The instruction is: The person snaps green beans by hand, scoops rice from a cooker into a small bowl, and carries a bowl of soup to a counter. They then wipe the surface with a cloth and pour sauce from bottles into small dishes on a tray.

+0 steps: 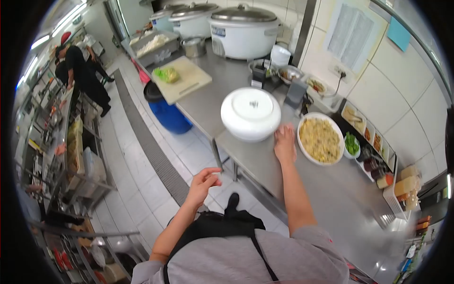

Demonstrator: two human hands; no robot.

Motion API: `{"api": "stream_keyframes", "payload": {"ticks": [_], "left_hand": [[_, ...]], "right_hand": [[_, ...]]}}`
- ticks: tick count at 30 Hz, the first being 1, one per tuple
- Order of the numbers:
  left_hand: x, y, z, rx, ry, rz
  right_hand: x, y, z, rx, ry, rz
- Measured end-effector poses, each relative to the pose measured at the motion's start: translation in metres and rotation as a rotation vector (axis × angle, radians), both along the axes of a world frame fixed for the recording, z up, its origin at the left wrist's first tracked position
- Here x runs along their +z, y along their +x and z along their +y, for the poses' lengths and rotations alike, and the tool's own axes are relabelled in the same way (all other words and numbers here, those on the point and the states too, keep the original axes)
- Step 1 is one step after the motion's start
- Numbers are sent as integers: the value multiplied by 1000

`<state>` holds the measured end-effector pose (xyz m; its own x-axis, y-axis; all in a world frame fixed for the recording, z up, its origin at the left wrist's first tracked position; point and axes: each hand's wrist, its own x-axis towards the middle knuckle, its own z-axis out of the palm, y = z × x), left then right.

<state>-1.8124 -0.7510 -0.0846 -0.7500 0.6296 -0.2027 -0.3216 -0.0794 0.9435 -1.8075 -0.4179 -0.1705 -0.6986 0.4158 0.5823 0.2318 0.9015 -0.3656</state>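
My left hand (204, 184) hangs in the air in front of the counter edge, fingers loosely bent and apart, with nothing in it. My right hand (284, 144) reaches over the steel counter (250, 154), fingers stretched forward and slightly blurred. Its fingertips are right at the rim of a white bowl (251, 114) that lies upside down, base up. Just right of this hand stands a white oval dish (301, 146) filled with yellowish fried rice (321, 139).
A cutting board (194, 78) with leafy greens (167, 75) lies farther left, above a blue barrel (170, 116). Large rice cookers (243, 35) stand behind. Along the wall are a green-onion bowl (351, 143) and condiment trays (373, 137). A person in black (85, 73) stands across the aisle.
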Motion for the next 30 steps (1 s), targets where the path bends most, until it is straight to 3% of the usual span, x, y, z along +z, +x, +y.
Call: {"api": "stream_keyframes", "payload": {"ticks": [6, 7, 14, 16, 19, 22, 30], "left_hand": [[34, -159, 35, 243, -151, 393], [36, -187, 47, 219, -220, 524], [47, -327, 207, -228, -337, 772], [41, -354, 257, -307, -330, 776], [17, -382, 316, -373, -251, 870], [6, -397, 352, -656, -70, 809], [16, -362, 389, -619, -76, 1002]], "right_hand": [[0, -15, 10, -34, -56, 0], [2, -14, 10, -25, -64, -8], [18, 8, -11, 1, -167, -71], [21, 19, -30, -116, -139, -86], [22, 33, -63, -341, -125, -110], [21, 29, -87, -559, -104, -126], [26, 22, -89, -711, -96, -210]]}}
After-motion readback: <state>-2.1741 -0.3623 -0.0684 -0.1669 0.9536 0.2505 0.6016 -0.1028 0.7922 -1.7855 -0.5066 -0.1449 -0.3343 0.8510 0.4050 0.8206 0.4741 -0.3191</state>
